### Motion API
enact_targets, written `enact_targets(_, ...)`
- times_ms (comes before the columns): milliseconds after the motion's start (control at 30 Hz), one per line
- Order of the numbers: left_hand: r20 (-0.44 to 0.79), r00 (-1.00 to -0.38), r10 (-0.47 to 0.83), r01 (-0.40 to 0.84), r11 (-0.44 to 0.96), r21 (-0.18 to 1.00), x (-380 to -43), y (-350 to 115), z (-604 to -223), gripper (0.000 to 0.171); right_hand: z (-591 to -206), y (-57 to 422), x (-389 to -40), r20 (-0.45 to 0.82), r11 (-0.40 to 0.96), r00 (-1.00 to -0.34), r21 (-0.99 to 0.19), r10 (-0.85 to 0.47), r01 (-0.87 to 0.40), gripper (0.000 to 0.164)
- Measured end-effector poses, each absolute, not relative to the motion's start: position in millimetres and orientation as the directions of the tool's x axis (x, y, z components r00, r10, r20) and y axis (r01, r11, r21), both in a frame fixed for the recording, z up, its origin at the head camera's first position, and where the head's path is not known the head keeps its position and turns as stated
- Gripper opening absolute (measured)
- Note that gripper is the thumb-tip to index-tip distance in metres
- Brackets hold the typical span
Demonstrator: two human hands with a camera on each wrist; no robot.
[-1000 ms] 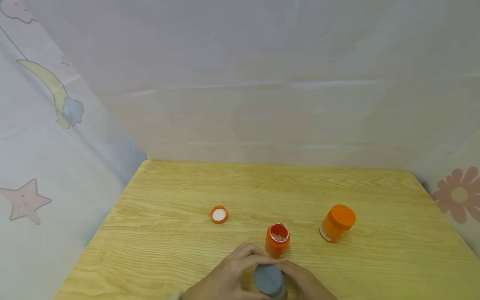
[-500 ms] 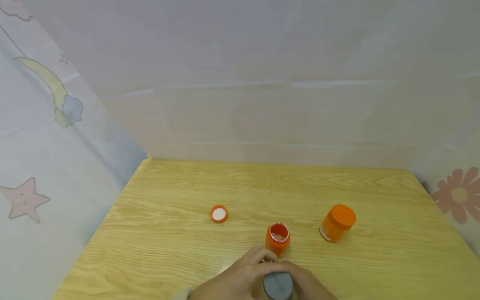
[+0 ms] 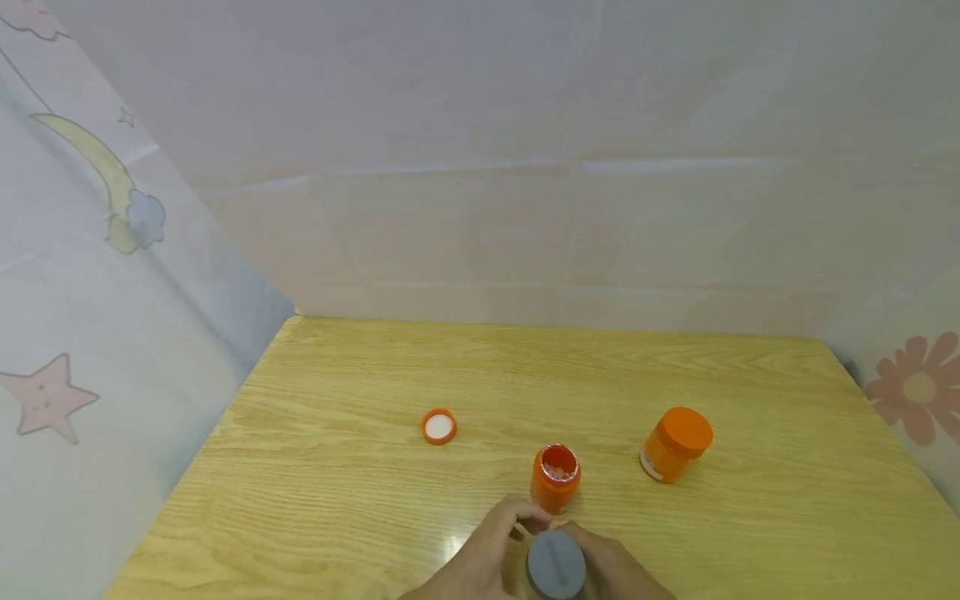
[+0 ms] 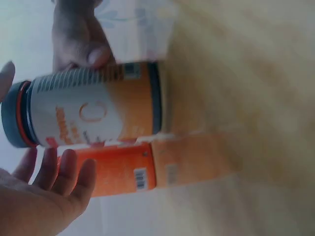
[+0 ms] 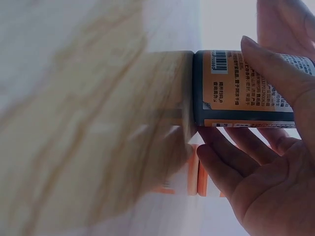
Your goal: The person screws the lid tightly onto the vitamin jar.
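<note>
Grey-capped bottle (image 3: 557, 567) stood upright on the desk (image 3: 337, 483).
The right hand (image 5: 275, 191) gripped its labelled body; the left hand (image 4: 39, 209), fingers loosely spread, surrounded the cap (image 4: 14, 118), apparently just clear of it. Beyond stood 1 uncapped orange bottle (image 3: 553, 493), with 1 upturned lid (image 3: 438, 427) leftward and 1 lidded orange jar (image 3: 677, 444) rightward.

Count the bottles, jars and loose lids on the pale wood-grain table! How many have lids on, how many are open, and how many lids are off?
Containers with lids on: 2 (cylindrical grey-lidded bottle; squat orange jar)
Open containers: 1 (cylindrical red-orange bottle)
Loose lids: 1 (round orange lid with white inside)
Total: 4
</note>
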State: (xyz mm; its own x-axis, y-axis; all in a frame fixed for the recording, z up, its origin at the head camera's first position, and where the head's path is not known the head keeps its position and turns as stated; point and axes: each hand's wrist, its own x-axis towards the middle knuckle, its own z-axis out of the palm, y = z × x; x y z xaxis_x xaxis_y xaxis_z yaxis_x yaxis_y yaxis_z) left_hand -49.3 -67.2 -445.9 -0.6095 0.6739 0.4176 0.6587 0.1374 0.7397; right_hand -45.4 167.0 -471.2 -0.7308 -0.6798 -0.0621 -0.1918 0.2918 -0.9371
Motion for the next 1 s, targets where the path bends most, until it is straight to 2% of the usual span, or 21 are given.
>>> enact_targets(167,0.454,-0.639,0.621,0.631,0.086,0.771,-44.9,-65.8,-451.5,0.063,-468.7,166.3,-45.2,-0.085,0.296,-0.73,-0.941,-0.678,-0.165,0.052)
enact_targets(367,0.333,-0.647,0.686,0.524,0.082,0.848,-46.9,-73.8,-443.3,0.066,-464.2,165.2,-43.8,-0.099,0.324,-0.736,-0.931,-0.669,-0.169,0.058)
enact_targets(600,0.205,-0.645,0.736,0.354,0.05,0.934,-45.3,-77.5,-438.4,0.057,-464.2,164.9,-44.8,-0.182,0.357,-0.727,-0.93,-0.662,-0.092,0.061)
enact_targets(767,0.245,-0.656,0.714,0.414,0.068,0.908,-46.6,-74.3,-440.5,0.065,-468.1,166.4,-45.0,-0.128,0.322,-0.73,-0.938,-0.671,-0.131,0.053)
enact_targets(800,0.286,-0.653,0.702,0.464,0.072,0.883,-47.5,-73.5,-442.0,0.066,-468.8,166.8,-45.0,-0.11,0.308,-0.73,-0.941,-0.675,-0.142,0.051)
enact_targets(933,0.389,-0.654,0.649,0.567,0.08,0.82,-48.6,-71.2,-445.0,0.06,-469.3,167.4,-45.0,-0.079,0.275,-0.726,-0.949,-0.683,-0.156,0.044)
enact_targets(1000,0.427,-0.633,0.646,0.608,0.072,0.791,-49.2,-71.2,-445.5,0.057,-468.5,167.3,-45.0,-0.068,0.279,-0.727,-0.944,-0.684,-0.174,0.047)
